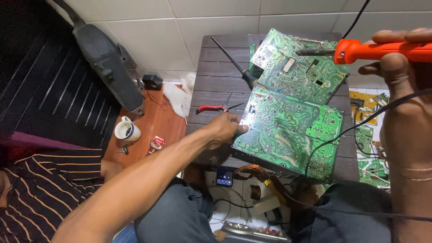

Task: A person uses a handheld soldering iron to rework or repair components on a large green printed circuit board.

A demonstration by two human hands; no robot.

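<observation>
My left hand (pixel 223 129) grips the left edge of a large green circuit board (pixel 292 130) lying solder side up on a small dark wooden table (pixel 220 72). My right hand (pixel 398 58) is raised at the upper right, shut on an orange soldering iron (pixel 378 50) whose metal tip points left over a second green circuit board (pixel 299 65) at the back of the table. The iron's black cord (pixel 342 137) loops down across the front board.
Red-handled pliers (pixel 211 108) and a black screwdriver (pixel 234 63) lie on the table's left side. A white cup (pixel 127 130) stands on an orange stool at the left. More boards (pixel 366 135) lie on the floor at right. A copper coil (pixel 256 173) and a small meter (pixel 224 176) sit between my knees.
</observation>
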